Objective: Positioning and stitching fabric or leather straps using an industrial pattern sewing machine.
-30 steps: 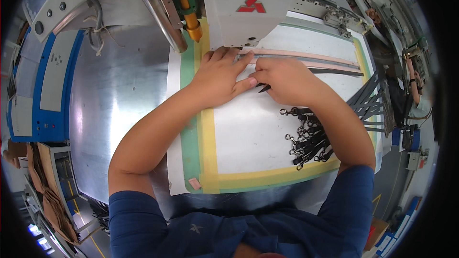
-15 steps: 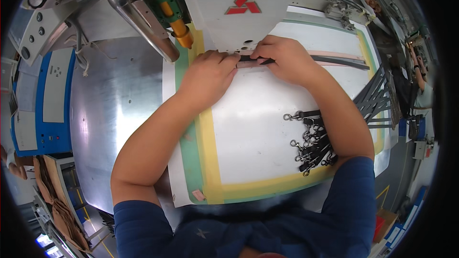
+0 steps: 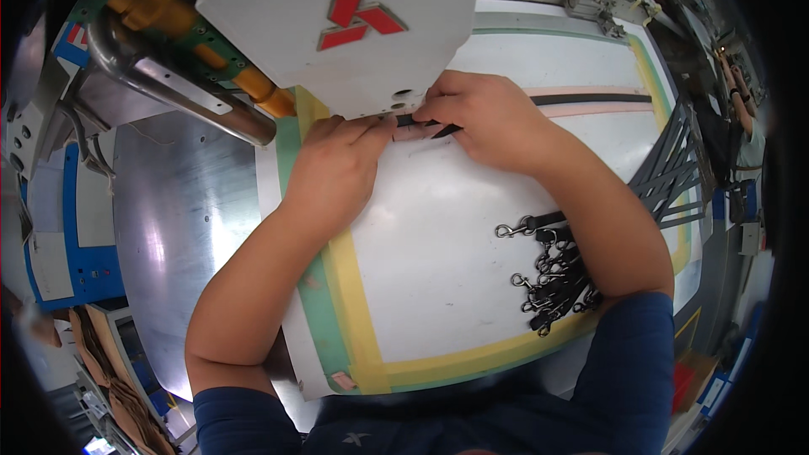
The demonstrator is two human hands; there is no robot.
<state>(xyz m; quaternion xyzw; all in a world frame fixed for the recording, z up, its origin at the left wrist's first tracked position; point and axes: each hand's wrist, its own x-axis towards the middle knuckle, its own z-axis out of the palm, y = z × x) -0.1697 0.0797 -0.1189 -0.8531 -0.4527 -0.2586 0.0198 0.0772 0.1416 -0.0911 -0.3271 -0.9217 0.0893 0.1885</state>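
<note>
Both arms reach forward, elbows bent and out wide, bare forearms slanting inward. The left hand (image 3: 335,162) is palm down, fingers close together, their tips angled rightward. The right hand (image 3: 484,122), slightly farther forward, curls its fingers toward the left; the fingertips sit near each other.

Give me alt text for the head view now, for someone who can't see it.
A person's right hand pinches a black strap lying between pale pink strips, the left hand beside it, near a white machine head. Black straps with metal clips lie on the white board by the right forearm.
</note>
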